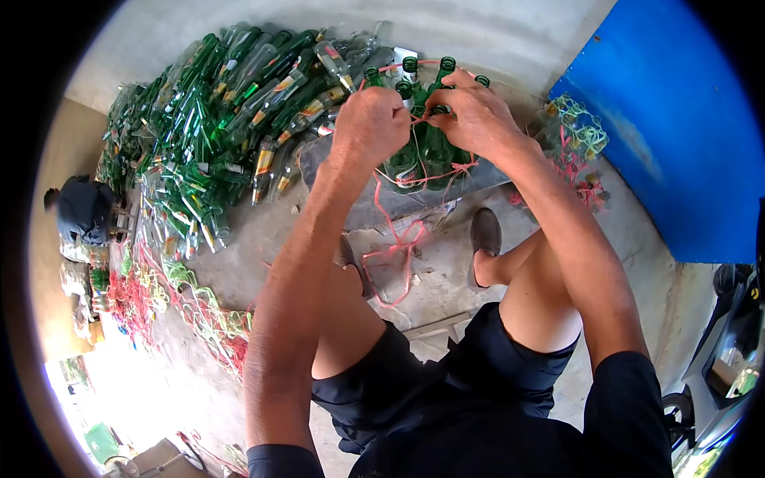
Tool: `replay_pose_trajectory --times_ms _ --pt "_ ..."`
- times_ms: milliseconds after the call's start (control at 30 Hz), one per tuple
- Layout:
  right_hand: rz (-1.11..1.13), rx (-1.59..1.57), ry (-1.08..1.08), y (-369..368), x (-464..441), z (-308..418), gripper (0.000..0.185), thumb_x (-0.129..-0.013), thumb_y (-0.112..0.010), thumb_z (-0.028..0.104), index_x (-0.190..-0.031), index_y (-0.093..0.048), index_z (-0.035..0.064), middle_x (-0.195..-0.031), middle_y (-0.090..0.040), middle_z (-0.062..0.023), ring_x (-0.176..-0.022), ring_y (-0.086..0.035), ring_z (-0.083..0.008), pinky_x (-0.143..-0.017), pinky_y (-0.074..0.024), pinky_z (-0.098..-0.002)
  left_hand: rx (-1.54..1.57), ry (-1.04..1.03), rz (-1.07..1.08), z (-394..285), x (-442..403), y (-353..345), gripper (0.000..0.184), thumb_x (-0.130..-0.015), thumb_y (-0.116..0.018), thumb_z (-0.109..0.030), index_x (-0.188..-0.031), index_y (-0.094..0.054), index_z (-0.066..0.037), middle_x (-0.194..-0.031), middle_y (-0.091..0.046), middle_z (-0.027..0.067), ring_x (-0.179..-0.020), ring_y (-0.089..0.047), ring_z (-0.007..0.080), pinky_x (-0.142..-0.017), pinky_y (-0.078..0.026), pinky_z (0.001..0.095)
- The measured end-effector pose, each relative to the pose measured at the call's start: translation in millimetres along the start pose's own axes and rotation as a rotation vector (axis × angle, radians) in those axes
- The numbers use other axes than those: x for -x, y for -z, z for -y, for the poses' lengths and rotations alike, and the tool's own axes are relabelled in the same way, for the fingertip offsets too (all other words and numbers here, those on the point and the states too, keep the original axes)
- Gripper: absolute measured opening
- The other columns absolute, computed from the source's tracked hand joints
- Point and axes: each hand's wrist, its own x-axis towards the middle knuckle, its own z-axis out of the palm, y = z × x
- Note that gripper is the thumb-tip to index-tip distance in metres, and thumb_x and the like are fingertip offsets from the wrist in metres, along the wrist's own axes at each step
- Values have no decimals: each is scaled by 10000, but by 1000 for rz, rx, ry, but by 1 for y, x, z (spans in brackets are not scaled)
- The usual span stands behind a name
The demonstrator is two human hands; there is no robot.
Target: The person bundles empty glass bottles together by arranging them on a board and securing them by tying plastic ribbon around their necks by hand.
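Green bottles [438,147] and pink string [419,119]: hand positions

The green bottles stood upright in a close cluster on a low grey slab [365,209], in front of the seated person. Pink string ran about the cluster, and a small tangle of it lay against the front right side. One length hung over the slab's front edge and lay in loose loops on the floor [442,275].

Left hand [372,119]: curled into a fist at the left side of the bottle necks, holding the string.

Right hand [472,113]: bent over the right side of the necks, thumb and fingertips nearly together, narrow, gripping the string. A short section crossed between both hands.

Surroundings: a large pile of bottles [275,88] lay to the left of the slab, against the wall. Tangled cord [578,135] lay to the right, beside a blue panel [677,135].
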Motion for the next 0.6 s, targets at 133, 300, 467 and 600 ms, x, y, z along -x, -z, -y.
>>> replay_pose_trajectory --times_ms 133,300,467,600 --pt "-13 -20 -7 0 0 -1 182 -792 -802 165 -973 -800 180 -1150 -633 -94 -1077 -666 -303 -925 -532 -476 -49 -37 98 13 -23 2 134 -790 -649 -117 -750 -691 3 -707 -622 239 -651 -643 430 -612 -532 443" --pt "12 -42 -11 0 1 -3 179 -808 -794 156 -987 -793 164 -1176 -627 -107 -1089 -664 -328 -936 -535 -463 -70 32 257 30 -40 5 154 -797 -715 -152 -827 -749 -4 -684 -655 194 -616 -676 294 -614 -531 387" --pt "41 -48 -32 0 -1 -3 193 -803 -802 172 -995 -801 188 -1153 -624 -91 -1123 -646 -313 -953 -528 -468 36 208 368 39 -47 7 178 -801 -781 -165 -862 -786 2 -709 -727 120 -644 -680 157 -638 -532 347" --pt "50 -50 -41 2 -1 -4 204 -804 -807 182 -1007 -802 199 -1162 -623 -82 -1146 -642 -307 -968 -523 -470 2 288 413 39 -51 5 189 -807 -785 -171 -872 -790 6 -723 -735 124 -660 -682 144 -646 -535 340"
